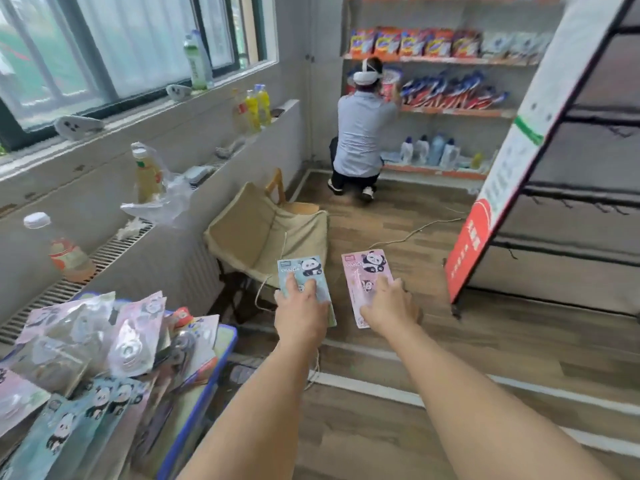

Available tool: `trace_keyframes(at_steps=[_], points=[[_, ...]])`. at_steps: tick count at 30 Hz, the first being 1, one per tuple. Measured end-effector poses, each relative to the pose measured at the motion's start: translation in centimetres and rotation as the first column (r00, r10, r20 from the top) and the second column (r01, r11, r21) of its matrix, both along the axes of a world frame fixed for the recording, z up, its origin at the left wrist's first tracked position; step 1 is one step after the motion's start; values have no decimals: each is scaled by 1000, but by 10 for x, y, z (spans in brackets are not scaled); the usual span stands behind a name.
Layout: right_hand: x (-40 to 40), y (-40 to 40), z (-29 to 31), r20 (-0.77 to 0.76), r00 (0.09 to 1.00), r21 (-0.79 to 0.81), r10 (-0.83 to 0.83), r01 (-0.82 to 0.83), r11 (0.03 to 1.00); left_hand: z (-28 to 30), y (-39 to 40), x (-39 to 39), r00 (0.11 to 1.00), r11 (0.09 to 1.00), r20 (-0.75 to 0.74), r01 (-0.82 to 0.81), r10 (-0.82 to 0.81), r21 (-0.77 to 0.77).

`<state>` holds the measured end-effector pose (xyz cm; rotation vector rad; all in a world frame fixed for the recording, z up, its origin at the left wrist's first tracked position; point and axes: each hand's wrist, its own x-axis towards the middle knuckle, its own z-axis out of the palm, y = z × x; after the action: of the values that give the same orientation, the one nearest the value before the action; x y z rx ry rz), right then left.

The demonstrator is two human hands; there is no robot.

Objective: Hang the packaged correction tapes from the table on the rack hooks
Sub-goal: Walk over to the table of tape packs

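Note:
My left hand [302, 308] grips a pale blue panda-print correction tape pack [300, 270], held out over the floor. My right hand [388, 304] grips a pink panda-print pack [365, 266] beside it. Both packs point away from me, their top ends up. A heap of several more pink and blue packs [86, 358] lies on the blue-edged table [207, 386] at the lower left. The rack [571, 188] stands at the right, with black bars and small hooks [568, 204] on its grey panel; the hooks carry nothing.
A beige folding chair [263, 226] stands just past the table. A person [363, 133] crouches at the back shelves. A cable [415, 233] trails over the wood floor. Bottles stand on the window ledge and radiator cover at the left.

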<state>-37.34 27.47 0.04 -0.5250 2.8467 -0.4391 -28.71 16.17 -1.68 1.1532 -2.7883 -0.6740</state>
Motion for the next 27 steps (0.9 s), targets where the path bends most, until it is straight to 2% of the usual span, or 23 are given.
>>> trace_keyframes(at_steps=[5, 16, 27], points=[[-44, 122, -2, -2, 984, 20, -177, 177, 984, 6, 105, -62, 979, 979, -22, 204, -204, 5], [-119, 376, 10, -43, 916, 5, -399, 400, 917, 16, 342, -173, 885, 885, -23, 466, -466, -15], [-187, 533, 0, -46, 782, 6, -622, 623, 783, 10, 497, -287, 735, 735, -13, 677, -678, -34]])
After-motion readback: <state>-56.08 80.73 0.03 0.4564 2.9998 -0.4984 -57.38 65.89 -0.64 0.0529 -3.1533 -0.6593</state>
